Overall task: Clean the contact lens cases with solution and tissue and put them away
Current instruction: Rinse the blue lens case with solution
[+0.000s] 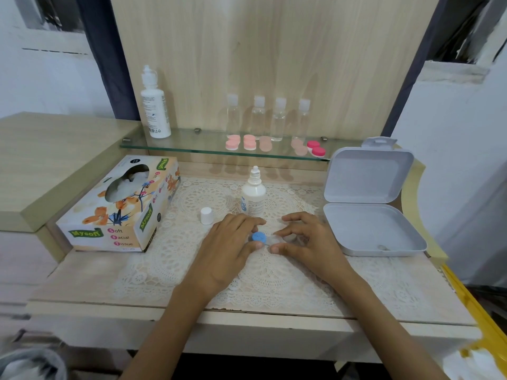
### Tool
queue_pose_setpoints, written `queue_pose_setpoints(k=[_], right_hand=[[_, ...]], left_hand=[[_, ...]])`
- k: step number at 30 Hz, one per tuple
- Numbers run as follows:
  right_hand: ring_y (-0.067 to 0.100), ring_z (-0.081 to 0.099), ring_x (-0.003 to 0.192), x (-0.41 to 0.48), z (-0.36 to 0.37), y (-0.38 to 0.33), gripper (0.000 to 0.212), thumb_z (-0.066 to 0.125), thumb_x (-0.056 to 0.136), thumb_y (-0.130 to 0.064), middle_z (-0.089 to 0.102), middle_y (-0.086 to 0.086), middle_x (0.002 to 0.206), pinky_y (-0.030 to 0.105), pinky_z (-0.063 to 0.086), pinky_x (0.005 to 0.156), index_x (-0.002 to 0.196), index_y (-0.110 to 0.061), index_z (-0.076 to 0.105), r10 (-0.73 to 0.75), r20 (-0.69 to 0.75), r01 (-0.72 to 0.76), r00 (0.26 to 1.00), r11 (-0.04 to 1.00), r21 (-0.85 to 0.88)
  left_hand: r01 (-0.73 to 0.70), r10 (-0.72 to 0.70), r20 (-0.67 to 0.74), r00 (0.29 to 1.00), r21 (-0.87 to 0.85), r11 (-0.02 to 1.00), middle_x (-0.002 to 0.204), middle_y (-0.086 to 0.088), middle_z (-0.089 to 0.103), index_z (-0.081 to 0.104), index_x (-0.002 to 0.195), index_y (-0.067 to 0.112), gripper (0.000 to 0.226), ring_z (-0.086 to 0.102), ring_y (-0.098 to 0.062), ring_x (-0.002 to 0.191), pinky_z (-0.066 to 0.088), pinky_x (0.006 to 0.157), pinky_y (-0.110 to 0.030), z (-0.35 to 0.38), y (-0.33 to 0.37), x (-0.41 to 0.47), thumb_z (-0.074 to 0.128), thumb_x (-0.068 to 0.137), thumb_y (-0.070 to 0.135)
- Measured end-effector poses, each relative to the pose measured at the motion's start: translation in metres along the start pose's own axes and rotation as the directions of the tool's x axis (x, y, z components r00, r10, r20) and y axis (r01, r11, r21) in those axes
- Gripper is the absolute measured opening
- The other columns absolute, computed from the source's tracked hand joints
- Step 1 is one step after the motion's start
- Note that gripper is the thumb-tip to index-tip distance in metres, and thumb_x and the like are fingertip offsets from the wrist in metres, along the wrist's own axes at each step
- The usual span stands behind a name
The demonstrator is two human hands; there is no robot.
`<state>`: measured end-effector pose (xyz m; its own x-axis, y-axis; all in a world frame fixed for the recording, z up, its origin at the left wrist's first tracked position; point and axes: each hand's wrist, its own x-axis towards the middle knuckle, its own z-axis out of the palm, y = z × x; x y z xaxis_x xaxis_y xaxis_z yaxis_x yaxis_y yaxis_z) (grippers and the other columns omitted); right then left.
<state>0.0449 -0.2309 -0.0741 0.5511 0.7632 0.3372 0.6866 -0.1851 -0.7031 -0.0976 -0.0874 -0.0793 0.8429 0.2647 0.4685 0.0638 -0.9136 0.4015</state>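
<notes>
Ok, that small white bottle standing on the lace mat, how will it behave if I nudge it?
The bottle is tall and narrow on an uneven lace mat, so it probably tips easily. Its cap stands apart, so a tip may spill. Smooth plastic, likely light and slippery.

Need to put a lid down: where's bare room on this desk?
Bare: the near edge of the lace mat, and the strip between tissue box and left hand. Crowded: around the solution bottle, white cap and the lens case.
</notes>
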Motion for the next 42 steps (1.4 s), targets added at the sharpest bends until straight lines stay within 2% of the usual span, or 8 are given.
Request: queue_pose_setpoints(k=[4,10,17,23,30,37,40,42], right_hand=[[0.005,0.051,0.112,0.0008,0.0001,0.0006,0.031,0.085,0.062,-0.035,0.059,-0.009,0.113,0.018,0.039,0.089,0.089,-0.023,0.077,0.001,0.002,-0.001,1.000,1.000,-0.005],[0.006,0.051,0.111,0.0002,-0.0002,0.0002,0.029,0.085,0.064,-0.034,0.060,-0.007,0.114,0.018,0.039,0.089,0.089,-0.022,0.077,-0.010,0.009,0.010,1.000,1.000,-0.013],[0.006,0.051,0.111,0.0011,0.0002,0.0002,0.031,0.086,0.062,-0.034,0.060,-0.008,0.114,0.011,0.036,0.086,0.089,-0.021,0.077,0.004,0.001,-0.004,1.000,1.000,-0.024],[0.006,0.051,0.111,0.0004,0.0002,0.0008,0.030,0.085,0.063,-0.035,0.060,-0.008,0.114,0.014,0.037,0.087,0.089,-0.022,0.077,-0.005,0.000,0.005,1.000,1.000,-0.020],[0.007,0.052,0.112,0.0006,0.0010,0.0002,0.030,0.086,0.062,-0.032,0.060,-0.008,0.113,0.015,0.039,0.087,0.088,-0.021,0.077,-0.011,-0.007,0.011,1.000,1.000,-0.013],[0.008,0.052,0.112,-0.0005,0.0010,-0.0001,0.037,0.084,0.064,-0.038,0.060,-0.009,0.113,0.025,0.042,0.093,0.095,-0.021,0.075,-0.039,0.006,0.040,0.999,0.998,-0.048],[0.007,0.053,0.109,-0.0022,0.0021,-0.0013,0.050,0.067,0.072,-0.052,0.062,-0.008,0.112,0.017,0.040,0.091,0.110,-0.019,0.070,-0.082,0.010,0.083,0.997,0.993,-0.089],[0.011,0.054,0.106,-0.0019,0.0017,0.0004,0.036,0.060,0.082,-0.033,0.064,-0.004,0.109,0.011,0.036,0.088,0.111,-0.015,0.069,-0.089,-0.036,0.084,0.995,0.990,-0.115]], left_hand=[[-0.050,0.050,0.001,0.999,-0.020,0.999,0.120,0.012,0.055,0.052,0.126,0.025,0.037,0.045,-0.008,0.114,0.040,0.096,-0.031,0.0014,-0.0008,-0.0012,0.053,0.091,0.014],[0.004,-0.004,0.015,1.000,0.018,1.000,0.120,0.014,0.052,0.050,0.126,0.027,0.051,0.042,-0.002,0.113,0.038,0.095,-0.025,-0.0001,0.0000,-0.0003,0.037,0.087,0.057],[-0.025,0.025,-0.014,1.000,0.022,0.999,0.110,0.011,0.059,0.061,0.113,0.023,0.024,0.048,-0.010,0.107,0.037,0.093,-0.028,0.0013,-0.0015,0.0007,0.059,0.090,0.020],[-0.011,0.010,0.009,1.000,0.051,0.999,0.111,0.014,0.057,0.059,0.114,0.026,0.041,0.045,-0.005,0.109,0.031,0.092,-0.023,0.0013,-0.0026,0.0003,0.039,0.088,0.050],[0.001,-0.001,0.009,1.000,0.020,1.000,0.111,0.013,0.058,0.061,0.112,0.025,0.022,0.045,-0.007,0.110,0.029,0.094,-0.023,0.0011,-0.0002,0.0021,0.058,0.091,0.026],[-0.005,0.005,0.008,1.000,0.013,1.000,0.112,0.012,0.058,0.061,0.115,0.024,0.024,0.045,-0.007,0.111,0.028,0.095,-0.021,0.0012,0.0003,0.0007,0.057,0.091,0.027],[-0.007,0.007,0.010,1.000,0.013,1.000,0.113,0.010,0.058,0.060,0.116,0.023,0.025,0.045,-0.008,0.110,0.028,0.095,-0.021,0.0007,0.0000,0.0000,0.057,0.092,0.029],[-0.009,0.008,0.011,1.000,0.007,1.000,0.112,0.010,0.058,0.061,0.116,0.022,0.025,0.045,-0.008,0.110,0.028,0.094,-0.020,0.0008,0.0002,0.0003,0.057,0.092,0.028]])
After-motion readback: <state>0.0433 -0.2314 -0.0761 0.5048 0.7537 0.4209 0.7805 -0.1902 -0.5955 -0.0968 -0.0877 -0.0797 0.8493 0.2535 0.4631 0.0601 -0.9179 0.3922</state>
